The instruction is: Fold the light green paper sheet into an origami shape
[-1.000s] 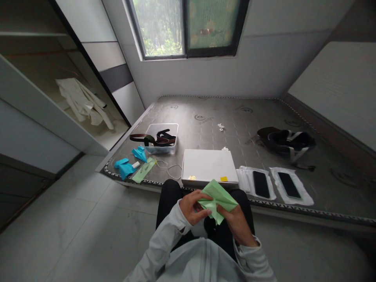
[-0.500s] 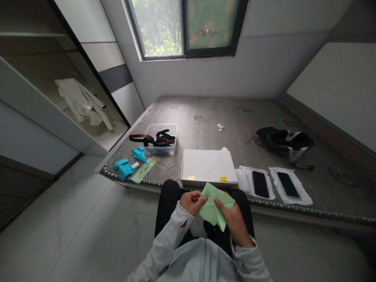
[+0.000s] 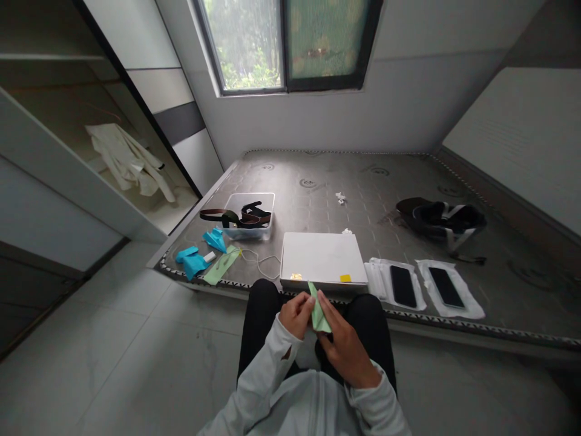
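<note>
Mattress point(image 3: 318, 172) grey | white box point(image 3: 323, 257) at edge | floor point(image 3: 136, 351) tiled | green paper point(image 3: 318, 315) held

two black phones point(image 3: 402, 286) point(image 3: 446, 287), two bright blue folded papers point(image 3: 193, 261) point(image 3: 215, 238), one flat white box point(image 3: 322, 257), one clear plastic tub point(image 3: 249, 229), one light green folded paper point(image 3: 319, 315), one light green paper strip point(image 3: 221, 265).

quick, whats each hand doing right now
left hand: closed, pinching the folded green paper from its left side.
right hand: closed, fingers pressed on the same folded green paper.
</note>
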Demonstrator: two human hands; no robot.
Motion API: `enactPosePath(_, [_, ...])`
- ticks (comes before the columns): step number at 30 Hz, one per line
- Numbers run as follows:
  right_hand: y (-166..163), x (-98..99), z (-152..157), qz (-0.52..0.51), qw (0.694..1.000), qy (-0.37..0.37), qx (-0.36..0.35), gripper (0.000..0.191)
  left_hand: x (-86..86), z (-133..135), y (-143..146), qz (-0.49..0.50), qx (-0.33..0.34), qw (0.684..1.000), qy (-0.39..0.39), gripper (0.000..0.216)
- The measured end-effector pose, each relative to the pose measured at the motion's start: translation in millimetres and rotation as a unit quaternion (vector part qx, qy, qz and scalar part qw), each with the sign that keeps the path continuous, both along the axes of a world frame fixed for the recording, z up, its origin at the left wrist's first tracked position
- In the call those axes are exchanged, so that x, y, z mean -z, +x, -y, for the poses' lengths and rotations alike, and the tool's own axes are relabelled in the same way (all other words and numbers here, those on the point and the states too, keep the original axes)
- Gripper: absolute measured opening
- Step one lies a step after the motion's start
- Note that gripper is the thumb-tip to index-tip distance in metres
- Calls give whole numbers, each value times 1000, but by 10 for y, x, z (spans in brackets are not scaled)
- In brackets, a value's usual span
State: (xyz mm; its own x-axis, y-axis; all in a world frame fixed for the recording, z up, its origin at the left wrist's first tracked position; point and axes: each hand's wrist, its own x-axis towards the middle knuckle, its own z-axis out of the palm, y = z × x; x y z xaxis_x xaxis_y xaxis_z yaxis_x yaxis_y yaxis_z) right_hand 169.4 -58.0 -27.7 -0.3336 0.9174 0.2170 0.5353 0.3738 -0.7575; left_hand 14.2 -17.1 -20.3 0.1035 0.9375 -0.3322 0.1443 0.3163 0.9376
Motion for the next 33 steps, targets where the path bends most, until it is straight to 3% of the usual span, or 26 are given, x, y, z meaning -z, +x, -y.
enactPosePath(3, [-42,-12,-4,-111,985,-90,95,47,-85,30,-8,57,41,998,-3,56])
enactPosePath(7, [-15,-61,-37,-252,918,-207,226,57,-82,4,-57,-39,-5,996,84,40])
enactPosePath(10, [20,-68,-54,-350,863,-258,258,64,1,-37,-69,-29,-18,997,71,44])
enactPosePath(12, [37,-77,-50,-377,849,-280,242,63,46,-58,-67,29,10,999,22,48])
enactPosePath(14, [56,-106,-37,-384,855,-272,216,64,58,-74,-72,70,17,997,-20,54])
enactPosePath(19, [195,-194,14,-412,869,-231,147,88,22,-121,-157,85,-2,994,-68,67])
enactPosePath(25, [427,-172,59,-296,924,-241,-23,59,90,-181,-251,75,3,996,-51,64])
enactPosePath(30, [419,-230,4,-170,967,-192,10,45,75,-157,-216,69,13,996,-57,62])
enactPosePath(33, [378,-231,-38,-153,974,-163,47,37,46,-130,-181,84,25,994,-68,63])
